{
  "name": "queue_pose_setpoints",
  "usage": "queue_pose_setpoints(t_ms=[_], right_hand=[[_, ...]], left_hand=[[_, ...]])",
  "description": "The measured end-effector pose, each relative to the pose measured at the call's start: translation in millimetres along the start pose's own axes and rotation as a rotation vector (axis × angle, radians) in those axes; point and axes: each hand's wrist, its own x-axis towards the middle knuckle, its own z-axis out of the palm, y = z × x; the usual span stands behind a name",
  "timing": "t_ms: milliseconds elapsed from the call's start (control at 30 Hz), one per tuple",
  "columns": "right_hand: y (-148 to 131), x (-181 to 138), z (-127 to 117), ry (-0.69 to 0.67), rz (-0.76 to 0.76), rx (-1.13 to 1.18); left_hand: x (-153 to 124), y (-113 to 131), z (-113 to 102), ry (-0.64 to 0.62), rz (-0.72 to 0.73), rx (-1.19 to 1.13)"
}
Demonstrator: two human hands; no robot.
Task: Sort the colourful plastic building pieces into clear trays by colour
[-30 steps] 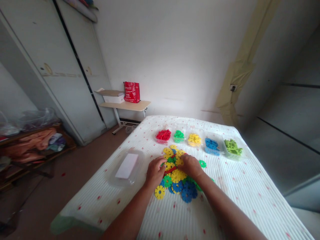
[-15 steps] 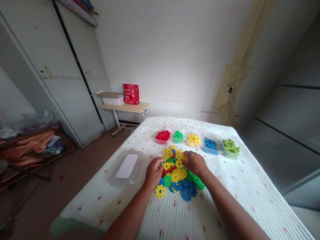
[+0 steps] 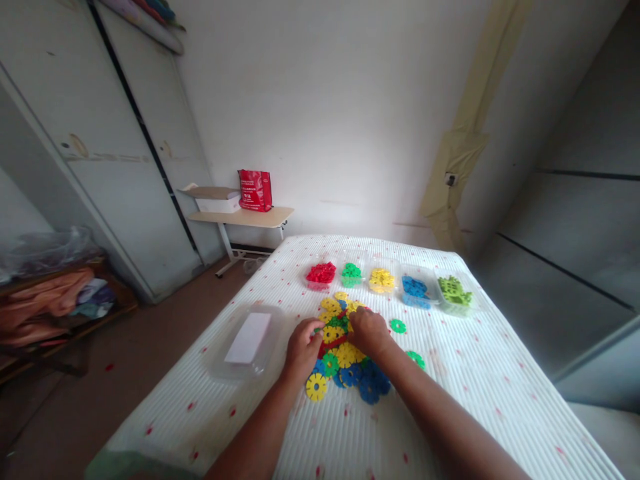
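A mixed pile of toothed plastic snowflake discs, with yellow discs (image 3: 345,355), blue discs (image 3: 371,383) and a green disc (image 3: 330,365) showing, lies on the cloth between my hands. Long red pieces (image 3: 334,344) stick out among them. At the pile's left edge rests my left hand (image 3: 302,348), thumb and fingers curled together beside a bit of green; whether it grips that is unclear. My right hand (image 3: 371,331) reaches over the pile's right side, fingers bent down into the discs, tips hidden. A single green disc (image 3: 398,326) lies apart to its right.
Behind the pile stand clear tubs of red pieces (image 3: 321,274), green pieces (image 3: 351,274), yellow pieces (image 3: 382,279), blue pieces (image 3: 415,288) and light-green pieces (image 3: 455,292). Left of the pile lies a clear plastic lid (image 3: 263,353) with a white label. A side table (image 3: 250,217) stands beyond.
My right hand has shifted left, further over the pile. Green discs at the pile's right side have moved; one now lies separately on the cloth. My left hand stays at the left edge.
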Motion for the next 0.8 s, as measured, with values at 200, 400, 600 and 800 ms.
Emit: queue_pose_setpoints(t_ms=[200, 400, 600, 800], right_hand=[[13, -2, 2, 0.023, -0.067, 0.033], [64, 18, -19, 0.062, -0.018, 0.033], [112, 86, -41, 0.067, 0.069, -0.004], [128, 112, -33, 0.128, 0.075, -0.007]], left_hand=[[0, 0, 0, 0.019, -0.005, -0.029], [0, -1, 1, 0.019, -0.02, -0.058], [0, -1, 0, 0.023, -0.036, -0.076], [-1, -2, 1, 0.03, -0.043, -0.084]])
